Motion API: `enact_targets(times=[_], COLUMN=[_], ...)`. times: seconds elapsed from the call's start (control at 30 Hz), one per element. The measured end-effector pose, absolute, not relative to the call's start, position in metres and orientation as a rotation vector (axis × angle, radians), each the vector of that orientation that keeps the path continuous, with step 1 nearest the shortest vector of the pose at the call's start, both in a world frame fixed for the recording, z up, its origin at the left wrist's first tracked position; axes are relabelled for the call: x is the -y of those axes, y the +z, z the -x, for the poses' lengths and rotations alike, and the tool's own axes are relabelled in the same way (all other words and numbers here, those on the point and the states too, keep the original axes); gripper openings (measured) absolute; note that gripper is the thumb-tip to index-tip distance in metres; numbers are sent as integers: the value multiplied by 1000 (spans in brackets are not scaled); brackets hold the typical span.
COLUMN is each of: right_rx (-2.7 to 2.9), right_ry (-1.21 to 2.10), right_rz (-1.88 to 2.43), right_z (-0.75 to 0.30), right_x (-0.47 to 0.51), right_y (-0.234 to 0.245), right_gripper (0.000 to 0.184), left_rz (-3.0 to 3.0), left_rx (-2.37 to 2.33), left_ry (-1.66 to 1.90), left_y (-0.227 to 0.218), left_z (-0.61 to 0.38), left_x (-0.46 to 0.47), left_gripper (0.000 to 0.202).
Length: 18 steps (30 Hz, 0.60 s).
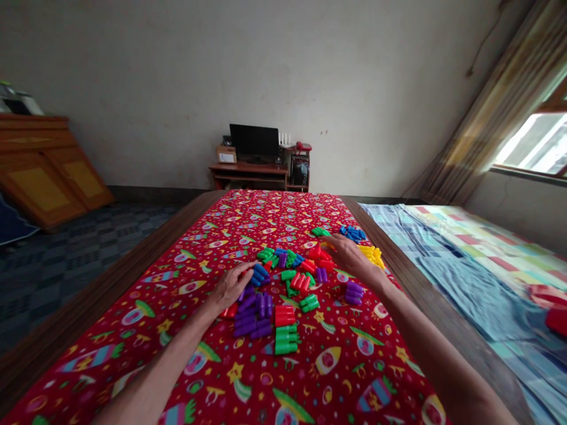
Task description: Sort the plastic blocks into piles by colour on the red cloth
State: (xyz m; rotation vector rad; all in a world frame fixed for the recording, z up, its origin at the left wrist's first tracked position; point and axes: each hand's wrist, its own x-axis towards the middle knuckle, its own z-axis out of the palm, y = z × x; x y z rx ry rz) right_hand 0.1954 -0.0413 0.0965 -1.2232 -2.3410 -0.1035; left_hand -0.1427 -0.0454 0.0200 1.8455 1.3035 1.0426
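Observation:
My left hand point(233, 286) is at the left edge of a pile of ribbed plastic toy blocks, its fingertips closed on a blue block point(258, 275). Purple blocks point(252, 324) lie just below that hand, with a red block point(284, 315) and green blocks point(286, 340) to their right. My right hand point(348, 254) reaches over the far right of the pile with its fingers bent together, close to red blocks point(325, 264). What its fingertips pinch is partly hidden. Near its wrist are yellow blocks point(372, 255) and a stack of purple blocks point(354, 293).
A red patterned cloth point(186, 354) covers the table, whose brown wooden edge point(398, 265) shows along both sides. Green blocks point(321, 232) and blue blocks point(352, 234) sit farther back. A bed point(478, 265) is on the right; a desk with a monitor point(254, 141) stands beyond.

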Motion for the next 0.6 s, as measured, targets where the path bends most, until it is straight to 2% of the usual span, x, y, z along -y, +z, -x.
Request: enact_targets(times=[0.23,0.47,0.6], right_rx=[2459,2507,2502], right_ry=[-322,-431,-447], right_rz=[1637,1674,1582], right_z=[-261,-271,-264], right_x=[37,50,54], right_y=[85,73,79], right_gripper=[31,20,25], left_rz=[-1780,-1821,-1862], left_rx=[-1258,-1304,-1319], left_ry=[1068,1084,1042], left_y=[8,10,11], left_z=[146,146,145], left_x=[39,39,39], left_gripper=[64,67,68])
